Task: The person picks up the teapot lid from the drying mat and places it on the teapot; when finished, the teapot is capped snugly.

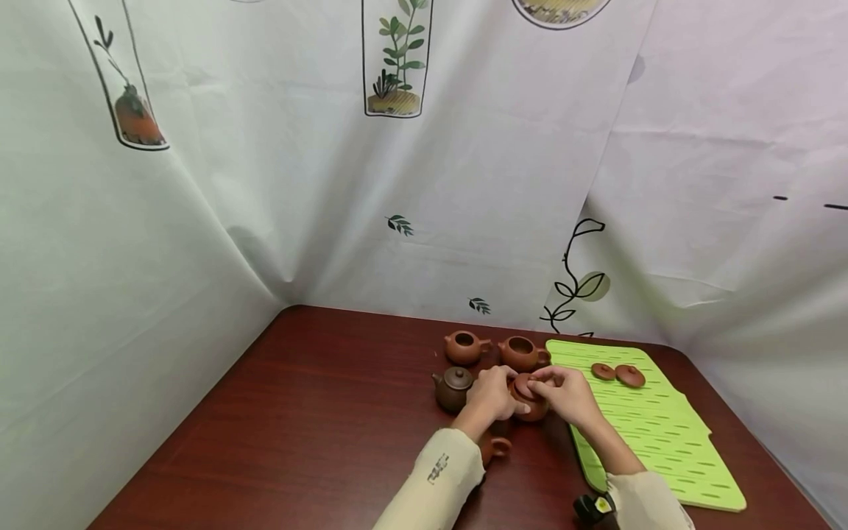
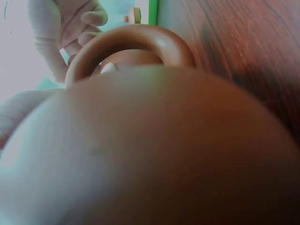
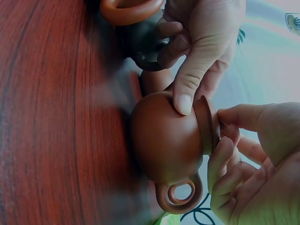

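Observation:
A reddish-brown clay teapot stands on the dark wooden table, between both hands. My left hand holds its body; the thumb lies against the side below the rim in the right wrist view. With its fingertips, my right hand pinches the round lid, which sits at the mouth of the teapot. The looped handle points toward the green mat. Another clay teapot fills much of the left wrist view, its handle partly covering the hands behind.
A dark brown lidded teapot stands just left of my left hand. Two lidless clay teapots are behind it. A further teapot is partly hidden under my left forearm. Two lids lie on the green mat at the right.

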`<action>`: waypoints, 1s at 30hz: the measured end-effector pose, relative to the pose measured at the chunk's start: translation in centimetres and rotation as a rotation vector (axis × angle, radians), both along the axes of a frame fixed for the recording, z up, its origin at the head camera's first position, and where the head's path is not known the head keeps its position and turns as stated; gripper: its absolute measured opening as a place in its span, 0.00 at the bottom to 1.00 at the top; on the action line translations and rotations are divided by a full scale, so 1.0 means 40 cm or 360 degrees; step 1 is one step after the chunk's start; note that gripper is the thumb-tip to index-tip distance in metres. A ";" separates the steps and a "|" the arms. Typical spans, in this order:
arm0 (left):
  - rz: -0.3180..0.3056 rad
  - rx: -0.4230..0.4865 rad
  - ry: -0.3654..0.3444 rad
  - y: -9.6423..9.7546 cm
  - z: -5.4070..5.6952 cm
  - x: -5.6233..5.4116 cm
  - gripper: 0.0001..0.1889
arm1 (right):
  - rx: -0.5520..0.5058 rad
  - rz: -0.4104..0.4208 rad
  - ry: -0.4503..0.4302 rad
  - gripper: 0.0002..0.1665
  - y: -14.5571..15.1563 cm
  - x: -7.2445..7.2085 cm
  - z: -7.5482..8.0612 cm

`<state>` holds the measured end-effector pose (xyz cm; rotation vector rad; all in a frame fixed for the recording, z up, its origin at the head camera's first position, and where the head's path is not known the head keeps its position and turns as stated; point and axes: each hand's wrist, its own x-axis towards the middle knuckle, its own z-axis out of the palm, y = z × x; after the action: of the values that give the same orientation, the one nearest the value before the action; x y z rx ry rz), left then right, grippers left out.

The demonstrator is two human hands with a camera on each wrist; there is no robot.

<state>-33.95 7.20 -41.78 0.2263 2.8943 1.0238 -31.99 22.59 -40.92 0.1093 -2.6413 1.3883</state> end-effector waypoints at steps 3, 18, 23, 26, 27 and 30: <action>0.0010 -0.0015 -0.0003 0.001 0.000 0.000 0.30 | -0.0008 0.0010 0.0001 0.10 0.000 -0.001 -0.002; 0.0037 -0.0020 -0.0003 0.004 0.001 0.000 0.29 | 0.0005 0.0016 -0.0016 0.10 0.007 -0.007 -0.019; 0.0030 -0.0015 -0.0001 0.004 -0.001 0.002 0.28 | 0.0015 0.0000 -0.0020 0.09 0.007 -0.005 -0.028; 0.0006 0.0010 0.0002 0.002 0.000 0.002 0.28 | 0.0029 -0.0004 -0.0008 0.09 0.008 -0.004 -0.027; -0.0001 0.0019 0.0000 0.002 0.001 0.001 0.28 | 0.0038 -0.0004 -0.0001 0.09 0.008 -0.005 -0.027; -0.0015 0.0023 -0.0007 0.002 0.003 -0.001 0.27 | 0.0066 -0.0002 0.0020 0.08 0.009 -0.009 -0.027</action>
<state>-33.98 7.27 -41.68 0.2377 2.8800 1.0428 -32.35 22.94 -42.00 0.1204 -2.6603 1.3281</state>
